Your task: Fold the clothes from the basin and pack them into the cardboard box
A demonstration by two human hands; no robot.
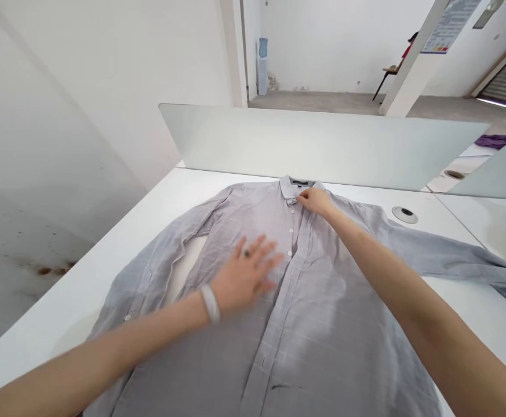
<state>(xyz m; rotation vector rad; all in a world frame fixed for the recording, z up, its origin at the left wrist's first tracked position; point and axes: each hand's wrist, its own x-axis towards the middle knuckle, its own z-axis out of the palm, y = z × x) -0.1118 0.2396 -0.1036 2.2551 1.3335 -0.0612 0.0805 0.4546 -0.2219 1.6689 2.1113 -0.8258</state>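
Note:
A grey long-sleeved button-up shirt (331, 324) lies front up on the white table, its collar at the far edge and its sleeves spread to both sides. The upper front hangs apart, showing several white buttons along one edge. My left hand (246, 272), with a ring and a pale bracelet, is open above the shirt's left chest, fingers spread and slightly blurred. Whether it touches the cloth I cannot tell. At the collar, my right hand (316, 201) pinches the edge of the front just below the neck. A dark mark shows on the lower front.
A frosted divider (305, 145) stands along the far edge of the white table (144, 223). A round cable hole (404, 215) sits right of the collar. The wall (61, 116) rises on the left. Beyond are a water dispenser (262, 66) and a pillar (413, 81).

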